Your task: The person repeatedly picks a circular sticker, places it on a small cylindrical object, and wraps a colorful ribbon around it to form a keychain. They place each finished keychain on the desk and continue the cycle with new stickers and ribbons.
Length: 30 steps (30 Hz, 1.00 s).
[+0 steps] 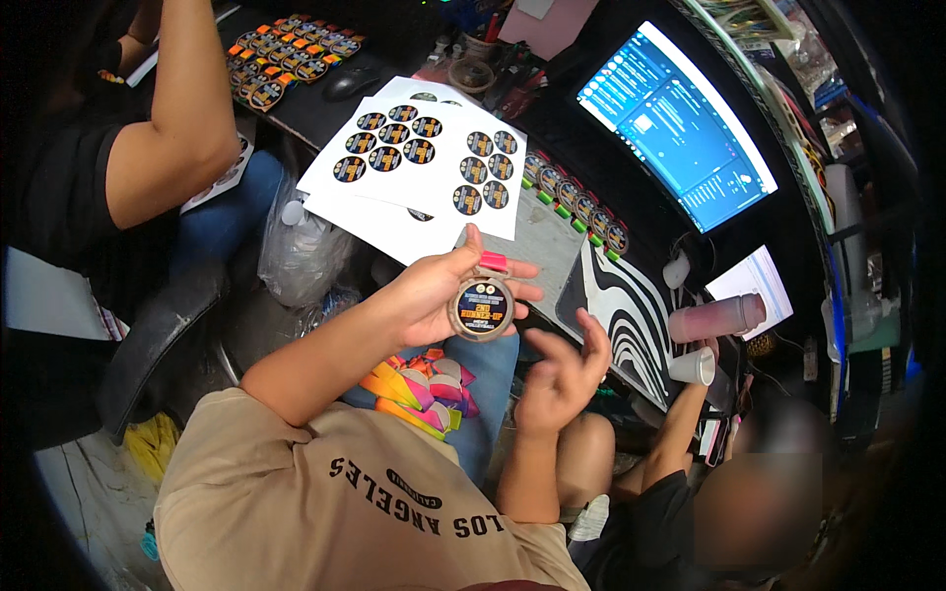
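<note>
A round medal [481, 309] with a dark printed face and a pink ribbon end lies on the fingers of my left hand [424, 298], face up; the thumb presses by the ribbon. My right hand [562, 376] is raised just to the right of the medal, touching nothing, its fingers apart and partly bent. White sheets [379, 212] printed with round dark stickers lie on the desk beyond my left hand. On my lap rests a pile of medals [424, 389] with bright multicoloured ribbons.
A row of medals [576, 202] lines the desk beside a black-and-white striped mat [631, 330]. More medals [281, 59] lie far left near a mouse [350, 84]. A monitor [675, 128] stands at the back. One co-worker's arm [187, 128] is left; another person's hand at right holds a white cup [693, 366].
</note>
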### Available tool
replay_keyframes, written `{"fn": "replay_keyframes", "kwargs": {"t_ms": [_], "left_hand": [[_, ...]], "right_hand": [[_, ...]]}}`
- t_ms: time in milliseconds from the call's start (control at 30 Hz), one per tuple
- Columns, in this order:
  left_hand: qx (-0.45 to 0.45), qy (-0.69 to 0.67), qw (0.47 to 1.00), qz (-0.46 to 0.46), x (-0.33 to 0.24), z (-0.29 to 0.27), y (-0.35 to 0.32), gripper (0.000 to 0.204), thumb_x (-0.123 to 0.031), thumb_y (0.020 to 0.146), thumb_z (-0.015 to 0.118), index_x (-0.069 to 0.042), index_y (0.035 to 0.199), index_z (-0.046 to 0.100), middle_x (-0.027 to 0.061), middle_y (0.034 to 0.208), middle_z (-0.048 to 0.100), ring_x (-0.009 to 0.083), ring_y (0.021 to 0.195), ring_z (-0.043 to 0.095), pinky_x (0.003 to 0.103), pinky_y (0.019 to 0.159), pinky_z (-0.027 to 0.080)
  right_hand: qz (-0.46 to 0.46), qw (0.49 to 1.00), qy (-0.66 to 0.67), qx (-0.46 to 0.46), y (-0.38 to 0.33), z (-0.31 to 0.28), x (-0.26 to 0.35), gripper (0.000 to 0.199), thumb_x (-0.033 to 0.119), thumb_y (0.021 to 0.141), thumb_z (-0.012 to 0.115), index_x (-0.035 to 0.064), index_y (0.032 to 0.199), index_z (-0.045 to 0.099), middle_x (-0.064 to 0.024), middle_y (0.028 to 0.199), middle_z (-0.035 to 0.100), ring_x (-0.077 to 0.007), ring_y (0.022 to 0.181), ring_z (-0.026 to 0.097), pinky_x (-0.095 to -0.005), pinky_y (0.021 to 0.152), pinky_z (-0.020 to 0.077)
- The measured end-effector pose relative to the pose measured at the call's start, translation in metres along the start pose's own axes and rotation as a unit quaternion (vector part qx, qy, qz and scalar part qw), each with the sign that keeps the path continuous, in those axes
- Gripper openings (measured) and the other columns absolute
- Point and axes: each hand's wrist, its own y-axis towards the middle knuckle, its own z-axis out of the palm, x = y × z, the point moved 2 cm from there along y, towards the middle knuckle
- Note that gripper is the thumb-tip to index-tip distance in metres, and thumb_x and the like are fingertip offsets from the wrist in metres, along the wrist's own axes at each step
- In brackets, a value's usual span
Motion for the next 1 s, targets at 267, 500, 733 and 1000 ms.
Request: {"fn": "replay_keyframes", "kwargs": {"t_ms": [267, 500, 733, 1000], "left_hand": [[0.113, 0.224, 0.962, -0.103, 0.024, 0.018, -0.022, 0.075, -0.062, 0.095, 0.026, 0.003, 0.107, 0.062, 0.0153, 0.099, 0.068, 0.022, 0.093, 0.066, 0.032, 0.084, 0.052], [0.224, 0.408, 0.877, -0.12, 0.026, 0.02, -0.06, 0.045, -0.037, 0.102, 0.042, 0.002, 0.107, 0.064, 0.0097, 0.107, 0.067, 0.0166, 0.105, 0.06, 0.031, 0.094, 0.045], [0.195, 0.324, 0.92, -0.102, 0.032, 0.024, -0.073, 0.038, -0.033, 0.101, 0.045, 0.001, 0.116, 0.056, 0.0102, 0.091, 0.066, 0.0194, 0.089, 0.064, 0.032, 0.084, 0.049], [0.113, 0.282, 0.947, -0.1, 0.02, 0.023, -0.085, 0.04, -0.04, 0.1, 0.045, -0.002, 0.11, 0.053, 0.0074, 0.074, 0.058, 0.0186, 0.07, 0.062, 0.033, 0.069, 0.05]], "right_hand": [[0.198, 0.392, 0.838, 0.325, -0.006, 0.05, 0.001, 0.088, 0.071, 0.088, 0.029, 0.0063, 0.147, 0.029, -0.0145, 0.116, 0.058, -0.0083, 0.065, 0.059, -0.025, 0.073, 0.0501], [0.311, 0.625, 0.645, 0.311, 0.041, 0.001, 0.016, 0.051, 0.042, 0.1, 0.043, -0.0013, 0.126, 0.049, -0.0218, 0.099, 0.066, -0.0281, 0.096, 0.065, -0.0419, 0.093, 0.0487], [0.299, 0.607, 0.714, 0.177, 0.038, 0.006, 0.03, 0.048, 0.043, 0.099, 0.044, 0.0023, 0.125, 0.047, -0.0135, 0.09, 0.066, -0.023, 0.088, 0.065, -0.0394, 0.083, 0.0528], [0.474, 0.71, 0.452, 0.259, -0.027, 0.007, 0.024, 0.047, 0.049, 0.095, 0.053, 0.0027, 0.095, 0.06, -0.0062, 0.084, 0.062, -0.0137, 0.069, 0.06, -0.027, 0.062, 0.0501]]}}
